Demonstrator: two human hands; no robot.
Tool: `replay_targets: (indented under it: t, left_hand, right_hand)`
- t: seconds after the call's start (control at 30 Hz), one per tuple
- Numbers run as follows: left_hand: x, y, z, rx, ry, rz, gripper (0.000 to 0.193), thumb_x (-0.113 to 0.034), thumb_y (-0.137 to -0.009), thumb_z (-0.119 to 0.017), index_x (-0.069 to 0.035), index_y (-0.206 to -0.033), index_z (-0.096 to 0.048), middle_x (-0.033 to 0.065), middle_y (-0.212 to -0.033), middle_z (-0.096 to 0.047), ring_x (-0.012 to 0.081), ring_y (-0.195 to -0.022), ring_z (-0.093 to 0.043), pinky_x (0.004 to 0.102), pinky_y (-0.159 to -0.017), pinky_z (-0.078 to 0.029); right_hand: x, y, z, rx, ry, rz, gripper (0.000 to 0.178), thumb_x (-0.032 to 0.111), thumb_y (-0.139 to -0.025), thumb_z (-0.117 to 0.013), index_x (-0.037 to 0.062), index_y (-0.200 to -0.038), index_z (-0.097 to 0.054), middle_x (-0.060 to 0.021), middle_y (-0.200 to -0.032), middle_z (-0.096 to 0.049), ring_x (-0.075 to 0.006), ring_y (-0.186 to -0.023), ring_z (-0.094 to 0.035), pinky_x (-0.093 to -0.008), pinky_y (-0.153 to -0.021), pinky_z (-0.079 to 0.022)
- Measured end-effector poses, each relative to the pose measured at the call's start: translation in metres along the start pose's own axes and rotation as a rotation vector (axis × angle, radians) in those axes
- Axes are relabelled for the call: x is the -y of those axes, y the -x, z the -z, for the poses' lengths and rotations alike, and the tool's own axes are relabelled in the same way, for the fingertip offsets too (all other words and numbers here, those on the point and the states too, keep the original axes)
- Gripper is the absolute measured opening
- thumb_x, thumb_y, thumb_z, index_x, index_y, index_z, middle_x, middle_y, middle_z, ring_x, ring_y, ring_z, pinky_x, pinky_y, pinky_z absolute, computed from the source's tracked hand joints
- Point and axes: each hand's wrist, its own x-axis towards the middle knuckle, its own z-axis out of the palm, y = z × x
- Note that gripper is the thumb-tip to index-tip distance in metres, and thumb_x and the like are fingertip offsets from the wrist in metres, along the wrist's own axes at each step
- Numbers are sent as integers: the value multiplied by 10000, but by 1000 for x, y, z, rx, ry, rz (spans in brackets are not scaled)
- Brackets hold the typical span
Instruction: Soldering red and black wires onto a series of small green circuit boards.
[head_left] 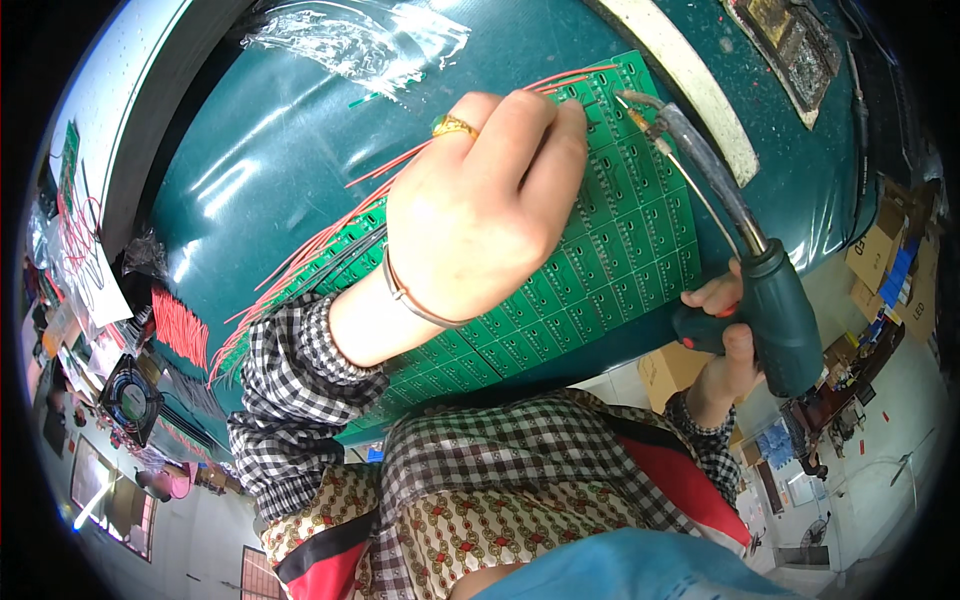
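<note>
My left hand, with a gold ring and a bangle, is closed over the green circuit board panel. Its fingertips are hidden beneath it, so what they pinch does not show. Red wires pass under this hand and come out beyond the knuckles at the panel's far right edge. Black wires lie beside them near the wrist. In my right hand is a soldering gun with a dark green handle and a thin feed tube. Its tip is over the panel's far right corner, close to my left fingers.
Crumpled clear plastic lies at the back of the green mat. A curved white strip borders the far right, with a blackened metal tray beyond. Bundled red wires and a black fan are at the left. Cardboard boxes stand right.
</note>
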Motion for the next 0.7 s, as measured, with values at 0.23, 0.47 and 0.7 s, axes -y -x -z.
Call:
replay_targets:
  t: [0.23,0.47,0.7]
  left_hand:
    - [0,0,1,6,2,-8,295,28,-625,-667,-34,-913,-652,47,-801,-566,173,-622,-537,265,-518,-446]
    - [1,0,5,-6,11,-10,307,40,-621,-666,-29,-919,-652,53,-804,-568,177,-623,-538,266,-526,-446]
    - [-8,-18,14,-27,115,27,327,74,-653,-621,-9,-968,-648,72,-823,-561,185,-645,-550,281,-552,-454]
  right_hand:
    - [0,1,2,-23,-28,-6,623,360,-831,-584,-162,-1144,-451,-130,-765,-536,-231,-695,-568,-350,-609,-537]
    - [-3,1,1,-67,-87,11,616,361,-834,-569,-163,-1137,-453,-141,-779,-542,-240,-698,-569,-342,-601,-542]
    - [3,3,9,-154,-95,-29,635,382,-819,-598,-125,-1172,-451,-172,-938,-593,-291,-875,-614,-336,-649,-563]
